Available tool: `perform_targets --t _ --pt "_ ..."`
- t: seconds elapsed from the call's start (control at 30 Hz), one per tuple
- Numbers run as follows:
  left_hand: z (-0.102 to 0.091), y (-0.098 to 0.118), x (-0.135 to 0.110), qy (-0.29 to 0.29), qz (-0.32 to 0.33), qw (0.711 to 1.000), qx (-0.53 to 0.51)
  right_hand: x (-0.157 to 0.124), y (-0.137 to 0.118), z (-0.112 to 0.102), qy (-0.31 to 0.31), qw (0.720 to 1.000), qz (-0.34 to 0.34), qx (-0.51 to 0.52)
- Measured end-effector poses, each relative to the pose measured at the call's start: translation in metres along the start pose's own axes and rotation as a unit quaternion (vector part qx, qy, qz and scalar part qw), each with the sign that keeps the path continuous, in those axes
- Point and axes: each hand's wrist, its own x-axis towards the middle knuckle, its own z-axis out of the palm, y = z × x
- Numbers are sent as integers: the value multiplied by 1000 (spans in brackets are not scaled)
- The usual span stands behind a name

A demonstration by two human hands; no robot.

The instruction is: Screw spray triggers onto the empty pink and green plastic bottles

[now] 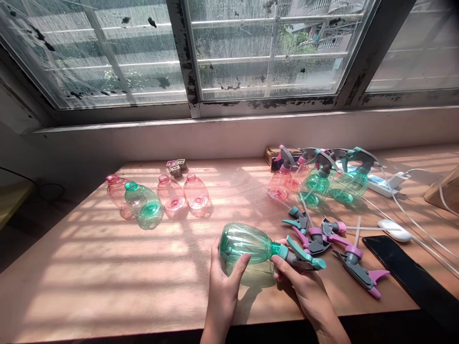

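My left hand (224, 279) is wrapped round a clear green plastic bottle (247, 243) that lies sideways just above the wooden table (107, 267). At the bottle's neck my right hand (304, 286) pinches a teal and grey trigger spray head (303, 258). Just right of my hands lie several loose spray heads (322, 236) in pink, purple, teal and grey, with thin white dip tubes.
Several empty pink bottles (179, 193) and one green bottle (143, 205) lie at the left. Several capped spray bottles (319, 179) stand at the back right. A black phone (405, 267), a white mouse (394, 230), a power strip (380, 184) and cables lie at the right.
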Motion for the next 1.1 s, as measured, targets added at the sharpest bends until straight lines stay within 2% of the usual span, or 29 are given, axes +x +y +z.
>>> perform_targets --t 0.3,0.63,1.1 --pt "0 2 -1 -10 -3 1000 0 3 2 1 0 1000 -12 19" --pt "2 3 -1 10 2 1000 0 -1 -7 11 46 997 -40 42" --pt "0 1 0 -2 -1 1000 12 -1 -4 8 40 998 -31 42"
